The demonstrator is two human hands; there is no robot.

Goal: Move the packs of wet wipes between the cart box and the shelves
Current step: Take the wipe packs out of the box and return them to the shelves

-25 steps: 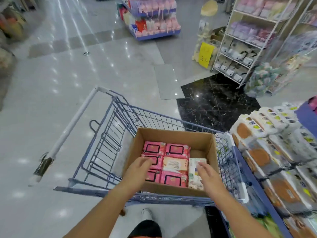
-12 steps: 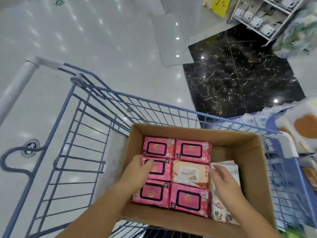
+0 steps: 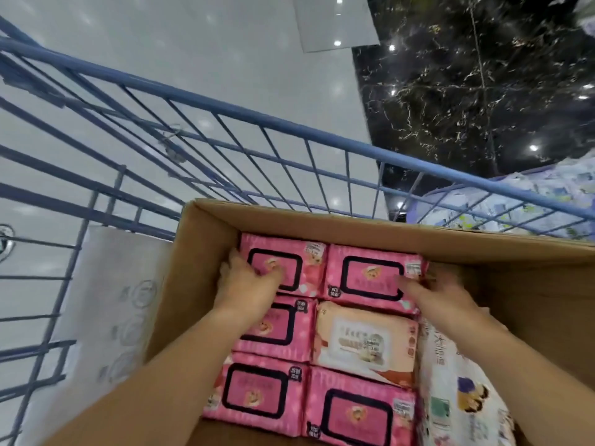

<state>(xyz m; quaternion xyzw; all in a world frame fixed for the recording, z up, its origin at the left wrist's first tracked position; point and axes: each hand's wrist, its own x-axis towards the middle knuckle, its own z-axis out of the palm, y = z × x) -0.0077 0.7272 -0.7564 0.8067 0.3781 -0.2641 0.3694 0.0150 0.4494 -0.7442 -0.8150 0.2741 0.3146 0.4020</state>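
Wipe packs (image 3: pixel 257 394) lie in rows inside the box (image 3: pixel 483 249), which sits in the cart (image 3: pixel 289 127).

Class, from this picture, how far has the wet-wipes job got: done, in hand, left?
Done: nothing plainly; the cardboard box in the cart looks nearly full. In hand: the left hand grips the far-left pink pack, the right hand the far-right pink pack. Left: three nearer pink packs, the peach pack, the white pack.
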